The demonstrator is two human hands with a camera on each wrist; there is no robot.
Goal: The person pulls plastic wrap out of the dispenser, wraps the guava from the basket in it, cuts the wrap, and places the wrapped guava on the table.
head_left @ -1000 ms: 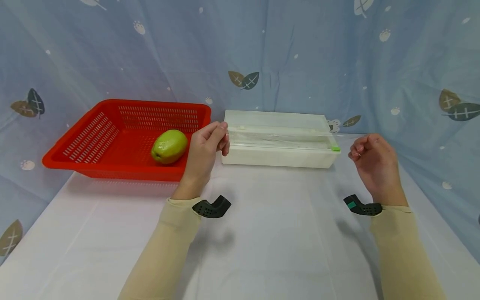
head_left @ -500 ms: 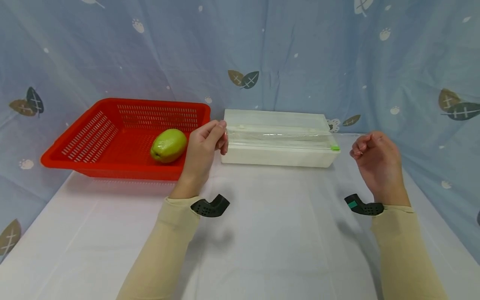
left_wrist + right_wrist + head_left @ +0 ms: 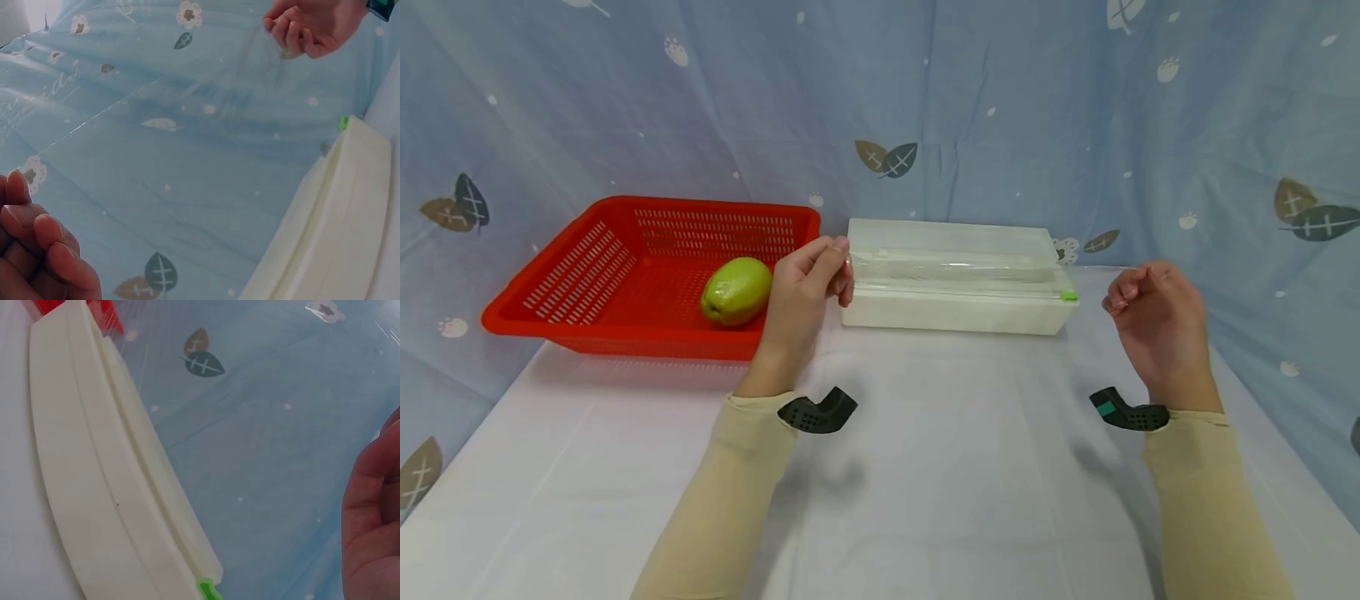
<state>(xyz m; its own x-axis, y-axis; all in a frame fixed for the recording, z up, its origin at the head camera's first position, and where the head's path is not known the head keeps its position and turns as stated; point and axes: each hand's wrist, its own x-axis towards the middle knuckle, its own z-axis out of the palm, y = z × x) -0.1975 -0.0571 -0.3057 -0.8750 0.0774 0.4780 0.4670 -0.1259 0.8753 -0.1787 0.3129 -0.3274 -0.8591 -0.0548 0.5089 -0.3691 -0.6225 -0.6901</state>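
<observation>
My left hand point(image 3: 797, 304) is raised beside the red basket, thumb pressed against curled fingers, pinching a corner of clear cling film. Across from it, my right hand point(image 3: 1159, 333) holds the other side of the film, its fingers curled in. The film's edge point(image 3: 94, 119) runs as a thin shiny line between the two hands in the left wrist view. Behind and between them stands a white cling film box point(image 3: 955, 313) with its lid up. Glossy film point(image 3: 962, 272) shows across its opening. A green slider point(image 3: 1069, 295) sits at the box's right end.
A red plastic basket point(image 3: 625, 333) stands at the left with a smooth green fruit point(image 3: 737, 291) inside. A blue patterned cloth point(image 3: 985, 108) hangs behind the white-covered table point(image 3: 955, 467).
My left hand has shifted slightly left, and my right hand slightly right, so they stand a little farther apart. The box, basket and fruit have stayed in place.
</observation>
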